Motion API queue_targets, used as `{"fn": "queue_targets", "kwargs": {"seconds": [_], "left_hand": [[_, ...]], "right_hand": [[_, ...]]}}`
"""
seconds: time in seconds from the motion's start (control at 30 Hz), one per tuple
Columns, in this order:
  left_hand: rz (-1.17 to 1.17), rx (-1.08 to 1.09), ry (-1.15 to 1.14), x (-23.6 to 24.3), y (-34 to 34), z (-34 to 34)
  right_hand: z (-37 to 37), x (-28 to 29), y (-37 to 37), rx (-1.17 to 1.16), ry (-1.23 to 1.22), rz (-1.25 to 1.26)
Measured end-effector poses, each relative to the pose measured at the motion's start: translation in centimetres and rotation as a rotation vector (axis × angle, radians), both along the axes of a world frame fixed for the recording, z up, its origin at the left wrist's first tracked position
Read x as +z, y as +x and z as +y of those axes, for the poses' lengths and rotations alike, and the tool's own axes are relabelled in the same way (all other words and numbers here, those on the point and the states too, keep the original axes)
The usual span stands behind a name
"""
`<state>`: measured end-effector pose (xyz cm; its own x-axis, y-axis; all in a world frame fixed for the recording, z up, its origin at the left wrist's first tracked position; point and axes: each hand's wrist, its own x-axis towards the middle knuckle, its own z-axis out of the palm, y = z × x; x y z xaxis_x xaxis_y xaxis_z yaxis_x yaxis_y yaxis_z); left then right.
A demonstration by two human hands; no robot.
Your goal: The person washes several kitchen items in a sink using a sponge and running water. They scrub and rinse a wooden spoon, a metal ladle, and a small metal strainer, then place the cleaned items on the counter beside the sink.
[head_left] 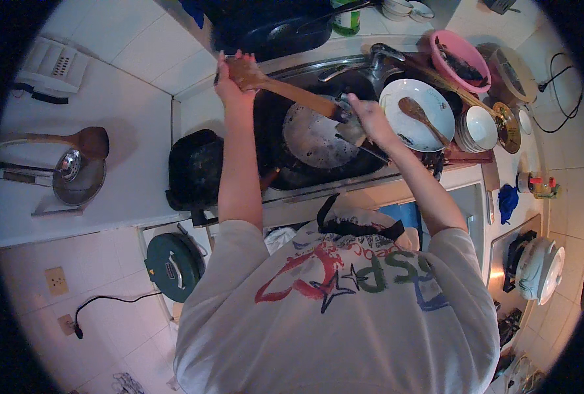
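A wooden spatula (298, 93) lies slantwise across the sink (269, 173). My left hand (235, 82) grips its broad head at the upper left, fingers curled round it. My right hand (365, 117) is closed on the lower end of the handle, with a greyish scrubbing item (348, 133) against it, too unclear to name surely. Under the spatula, a round dish or pan of sudsy water (308, 148) sits in the sink. Right of my right hand is a white plate (413, 95) with another wooden spoon (424, 121) on it.
A black square pan (193, 171) sits left of the sink. Behind are a faucet (380, 62) and dark tray (272, 33). At right are stacked bowls (477, 128), a pink basin (457, 52) and white pot (538, 269). Utensils (82, 144) hang left; a green appliance (172, 266) is lower left.
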<state>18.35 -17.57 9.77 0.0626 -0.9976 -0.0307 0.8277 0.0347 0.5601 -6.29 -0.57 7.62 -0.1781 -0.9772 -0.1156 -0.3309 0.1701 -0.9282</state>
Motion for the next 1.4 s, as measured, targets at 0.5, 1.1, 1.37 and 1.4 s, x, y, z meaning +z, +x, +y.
{"fn": "queue_targets", "kwargs": {"seconds": [0.5, 1.1, 1.37, 1.4], "left_hand": [[-0.129, 0.079, 0.153, -2.2, -8.0, 6.7], [-0.717, -0.118, -0.456, -1.4, -10.7, 10.7], [-0.575, -0.125, -0.405, 0.4, -11.5, 11.5], [-0.571, -0.105, -0.428, 0.7, -12.0, 11.9]], "right_hand": [[0.7, -2.7, 6.0, 0.058, -0.428, 0.873], [-2.4, 2.2, 5.3, -0.222, -0.172, -1.275], [0.0, 2.6, 7.2, -0.252, -0.47, -0.476], [-0.1, 2.3, 7.5, -0.288, -0.585, -0.512]]}}
